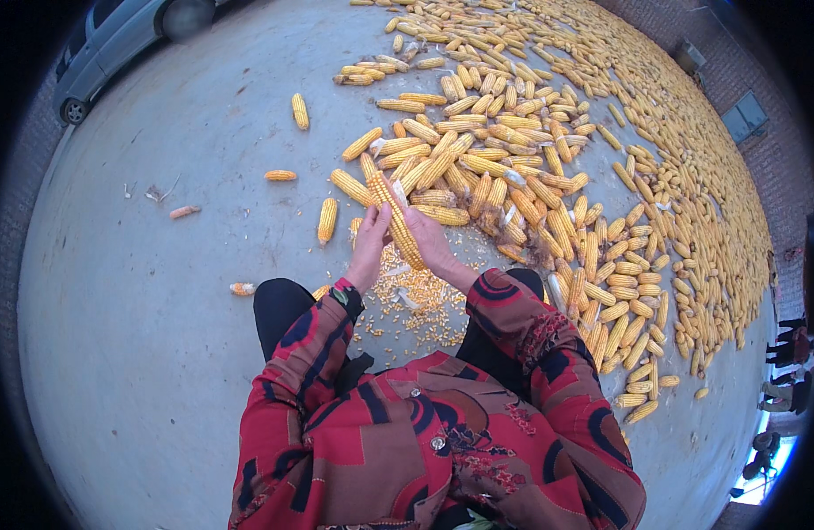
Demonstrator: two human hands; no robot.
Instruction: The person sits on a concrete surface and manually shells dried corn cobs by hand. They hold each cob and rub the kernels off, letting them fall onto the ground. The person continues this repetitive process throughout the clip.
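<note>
Both of my hands grip one ear of yellow corn [402, 228], held aslant above the floor. My left hand [370, 242] has its thumb against the near side of the ear. On the other side, my right hand [435, 244] wraps its lower half. A bare reddish strip of cob shows along the upper right edge, with a scrap of pale husk [399, 192] beside it. Below, loose corn kernels [420, 301] lie scattered on the concrete between my knees. Just beyond my hands spreads a heap of corn ears [486, 146].
A much larger spread of corn ears [698, 179] runs along the brick wall at right. Single ears [327, 220] and a stripped cob [184, 212] lie on the concrete floor [148, 371] to the left. A car [122, 46] stands at upper left. People [788, 391] are at the far right.
</note>
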